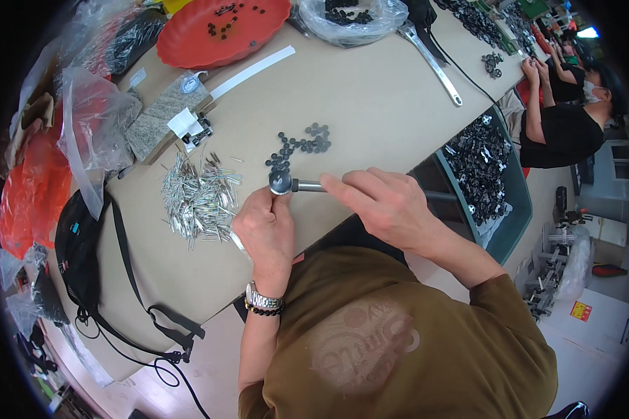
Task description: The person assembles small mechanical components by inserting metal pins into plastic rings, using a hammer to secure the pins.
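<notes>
Silvery, a round-headed tool (281, 183) is sitting beside black discs (318, 140); my right hand (388, 204) is gripping it, my left hand (264, 222) curling at its head, contents hidden; slipping risks scattering discs.

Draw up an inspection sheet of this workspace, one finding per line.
Surface: beige tabletop, loose parts spread over its middle.
Work items: metal pins heaped; black discs clustered to their right.
Clutter: red dish holding small pieces, grey block, clear plastic bag, black pouch, wrench.
Left hand: fingertips at the tool's head; anything held is hidden.
Right hand: closed on the handle of a round-headed metal tool.
Cables: black cable beside the wrench; black cord hanging at lower left.
Surroundings: green bin of black parts beside the table; co-worker in black at upper right.
</notes>
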Tool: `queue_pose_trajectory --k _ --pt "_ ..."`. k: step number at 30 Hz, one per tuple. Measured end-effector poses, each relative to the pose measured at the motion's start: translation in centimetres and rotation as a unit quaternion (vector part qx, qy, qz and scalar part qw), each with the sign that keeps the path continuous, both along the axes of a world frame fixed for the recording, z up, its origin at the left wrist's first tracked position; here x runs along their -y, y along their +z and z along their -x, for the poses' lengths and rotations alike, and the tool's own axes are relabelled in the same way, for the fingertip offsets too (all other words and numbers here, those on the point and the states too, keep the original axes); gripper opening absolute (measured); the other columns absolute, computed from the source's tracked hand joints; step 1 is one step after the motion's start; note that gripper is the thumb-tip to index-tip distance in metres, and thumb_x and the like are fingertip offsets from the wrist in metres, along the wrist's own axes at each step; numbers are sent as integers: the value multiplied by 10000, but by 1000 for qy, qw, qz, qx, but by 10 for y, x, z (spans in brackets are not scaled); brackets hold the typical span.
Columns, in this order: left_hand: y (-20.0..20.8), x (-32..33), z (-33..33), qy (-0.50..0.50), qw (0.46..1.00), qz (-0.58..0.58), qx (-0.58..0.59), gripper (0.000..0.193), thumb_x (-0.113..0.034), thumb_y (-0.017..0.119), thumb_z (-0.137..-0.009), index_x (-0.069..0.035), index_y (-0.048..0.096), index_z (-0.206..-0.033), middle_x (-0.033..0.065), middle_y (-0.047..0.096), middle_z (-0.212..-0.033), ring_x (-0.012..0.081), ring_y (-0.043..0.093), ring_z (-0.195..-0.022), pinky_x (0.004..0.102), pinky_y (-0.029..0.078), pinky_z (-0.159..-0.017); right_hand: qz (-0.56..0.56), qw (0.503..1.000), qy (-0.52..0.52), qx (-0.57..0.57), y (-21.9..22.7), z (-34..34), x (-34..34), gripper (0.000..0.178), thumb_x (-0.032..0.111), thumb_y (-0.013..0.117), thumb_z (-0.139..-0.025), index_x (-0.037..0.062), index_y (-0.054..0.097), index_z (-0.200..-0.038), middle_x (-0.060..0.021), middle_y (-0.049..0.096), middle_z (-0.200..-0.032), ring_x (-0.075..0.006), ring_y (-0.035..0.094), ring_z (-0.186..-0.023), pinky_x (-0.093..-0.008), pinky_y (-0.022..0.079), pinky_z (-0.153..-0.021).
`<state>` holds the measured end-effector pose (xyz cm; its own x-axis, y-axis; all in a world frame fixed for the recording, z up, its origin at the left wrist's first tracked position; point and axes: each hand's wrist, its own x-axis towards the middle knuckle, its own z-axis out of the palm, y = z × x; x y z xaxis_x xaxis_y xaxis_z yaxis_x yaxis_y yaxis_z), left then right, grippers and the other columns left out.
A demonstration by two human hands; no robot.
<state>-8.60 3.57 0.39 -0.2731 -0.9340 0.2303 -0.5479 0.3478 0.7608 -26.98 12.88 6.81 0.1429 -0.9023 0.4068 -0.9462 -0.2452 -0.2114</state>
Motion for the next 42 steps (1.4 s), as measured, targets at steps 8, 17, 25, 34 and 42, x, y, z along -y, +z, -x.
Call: queue_pose_trajectory --k 8,17,25,34,42 --pt "11 0 -2 -4 1000 -18 -18 84 -35 773 -825 21 727 -869 169 706 -768 250 668 -647 347 521 -624 3 987 -82 139 4 20 2 459 -50 692 -816 79 700 -1256 -70 679 -884 -258 650 -730 -353 537 -621" --pt "59 108 33 -2 998 37 44 189 -141 756 -871 -23 685 -1000 184 721 -780 378 716 -788 431 538 -707 -84 940 -285 165 -32 68 6 349 -5 688 -840 59 713 -1182 -106 608 -960 -315 638 -879 -428 527 -761" --pt "89 185 50 31 990 139 -22 366 -199 805 -874 23 637 -1111 129 753 -832 301 722 -771 384 532 -719 -10 962 -269 53 -36 59 24 336 10 691 -823 42 706 -1157 -100 613 -1001 -326 581 -958 -454 495 -838" --pt "69 47 -4 -21 645 -513 -567 101 -51 613 -1008 -11 615 -1101 43 612 -900 88 489 -697 226 386 -567 45 998 -16 46 -8 43 138 410 -76 626 -748 26 704 -1138 -93 640 -1060 -313 589 -1062 -415 503 -918" --pt "30 5 -42 0 578 -519 -629 300 182 539 -904 12 623 -1137 152 659 -1071 266 624 -1054 367 530 -999 136 988 -61 37 -1 35 203 349 -4 610 -825 18 694 -1164 -97 630 -1015 -307 610 -1024 -437 535 -818"
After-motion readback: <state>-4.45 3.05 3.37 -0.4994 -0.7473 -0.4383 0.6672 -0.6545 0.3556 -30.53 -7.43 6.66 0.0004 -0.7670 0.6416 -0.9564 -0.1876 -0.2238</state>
